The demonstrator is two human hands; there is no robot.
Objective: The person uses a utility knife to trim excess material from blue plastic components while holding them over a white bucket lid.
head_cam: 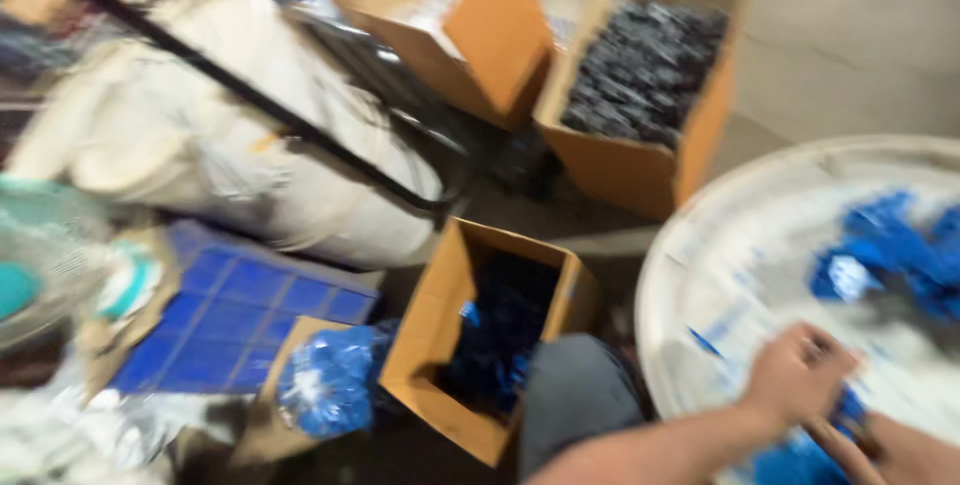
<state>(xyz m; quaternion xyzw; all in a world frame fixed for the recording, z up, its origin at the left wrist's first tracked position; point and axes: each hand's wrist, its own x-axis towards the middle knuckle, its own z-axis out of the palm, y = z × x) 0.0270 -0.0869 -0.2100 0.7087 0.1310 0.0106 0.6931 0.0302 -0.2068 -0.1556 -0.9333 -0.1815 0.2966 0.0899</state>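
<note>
I see both hands at the tray (700,245) rim, left hand (795,373) curled over blue pieces (790,463), right hand (905,450) beside them; grip blurred, cannot tell.

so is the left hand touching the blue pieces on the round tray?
Cannot tell: the head view is motion-blurred; the left hand overlaps the blue pieces on the round tray, no clear contact.

We see matt brown cardboard boxes (490,335), glossy blue plastic packets (880,250) on a pale, smooth round surface (740,245), and a white cloth-like sack (200,135).
</note>
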